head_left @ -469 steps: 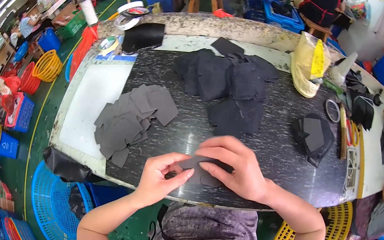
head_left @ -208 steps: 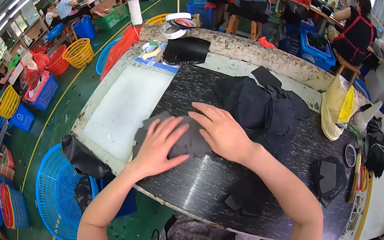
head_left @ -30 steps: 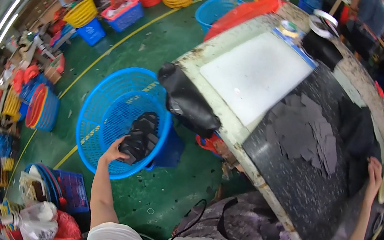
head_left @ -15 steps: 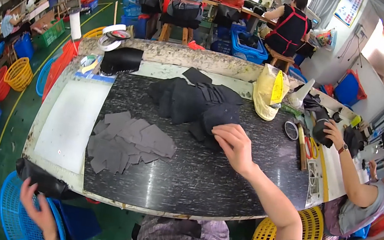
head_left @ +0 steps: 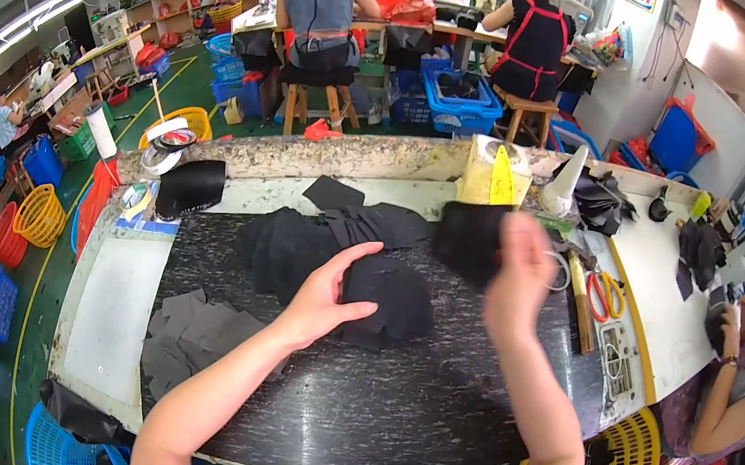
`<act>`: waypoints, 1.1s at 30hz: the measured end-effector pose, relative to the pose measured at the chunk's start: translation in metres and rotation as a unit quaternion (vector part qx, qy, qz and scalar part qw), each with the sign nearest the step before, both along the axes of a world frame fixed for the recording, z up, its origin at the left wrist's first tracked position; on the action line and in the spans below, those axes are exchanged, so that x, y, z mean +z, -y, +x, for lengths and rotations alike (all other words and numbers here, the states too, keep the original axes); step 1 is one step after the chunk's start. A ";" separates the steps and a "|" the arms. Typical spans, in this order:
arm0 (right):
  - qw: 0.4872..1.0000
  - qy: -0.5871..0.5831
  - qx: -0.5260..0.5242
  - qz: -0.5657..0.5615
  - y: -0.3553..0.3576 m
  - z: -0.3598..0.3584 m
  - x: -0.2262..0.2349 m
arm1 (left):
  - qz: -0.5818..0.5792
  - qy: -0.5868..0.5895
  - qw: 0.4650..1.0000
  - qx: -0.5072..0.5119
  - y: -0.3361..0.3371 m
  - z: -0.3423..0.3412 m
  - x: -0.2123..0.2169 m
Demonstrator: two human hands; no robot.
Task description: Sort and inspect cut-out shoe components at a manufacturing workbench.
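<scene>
Half a second back the left arm was down by the blue basket at the near edge and only the right hand was on the surface; now both are up over the dark surface [head_left: 422, 408]. The left hand [head_left: 328, 289] lies flat and spread on a black piece [head_left: 396, 300] at the near side of the black heap [head_left: 311, 247], pressing it down, gripping nothing. The right hand [head_left: 518, 277] is raised and blurred, fingers closed on another black piece [head_left: 470, 239] lifted off the heap (how tight the grip is I can't make out). So a fresh piece seems to be coming off the heap. The grey stack [head_left: 192, 340] lies near the left arm, untouched.
</scene>
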State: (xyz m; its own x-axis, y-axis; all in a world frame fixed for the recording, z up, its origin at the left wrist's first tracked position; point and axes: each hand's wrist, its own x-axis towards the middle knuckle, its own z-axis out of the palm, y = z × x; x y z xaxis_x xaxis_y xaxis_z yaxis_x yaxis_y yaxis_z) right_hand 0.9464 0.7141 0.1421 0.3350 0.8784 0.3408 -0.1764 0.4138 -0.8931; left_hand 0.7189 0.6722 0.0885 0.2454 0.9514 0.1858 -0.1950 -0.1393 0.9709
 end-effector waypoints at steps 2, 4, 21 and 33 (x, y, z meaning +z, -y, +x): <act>0.980 0.106 -0.103 0.135 0.032 0.005 0.026 | -0.016 -0.072 0.997 0.026 0.003 -0.028 -0.015; 0.928 0.288 -0.049 0.231 0.071 0.010 0.001 | 0.026 -0.307 0.940 0.149 0.018 -0.046 -0.019; 0.766 0.458 0.413 0.180 0.053 -0.183 -0.069 | 0.171 -0.613 0.752 0.171 0.162 -0.145 -0.014; 0.847 0.002 0.532 -0.003 0.079 -0.076 0.013 | 0.240 -0.696 0.660 0.148 0.145 -0.155 0.004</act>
State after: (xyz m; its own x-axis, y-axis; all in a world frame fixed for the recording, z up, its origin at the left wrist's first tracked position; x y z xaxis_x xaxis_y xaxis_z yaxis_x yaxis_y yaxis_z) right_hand 0.8704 0.6351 0.1547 -0.6471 0.6847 0.3353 -0.4443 0.0187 -0.8957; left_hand 0.5638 0.5267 0.0925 0.3121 0.9096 0.2742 0.9448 -0.3273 0.0105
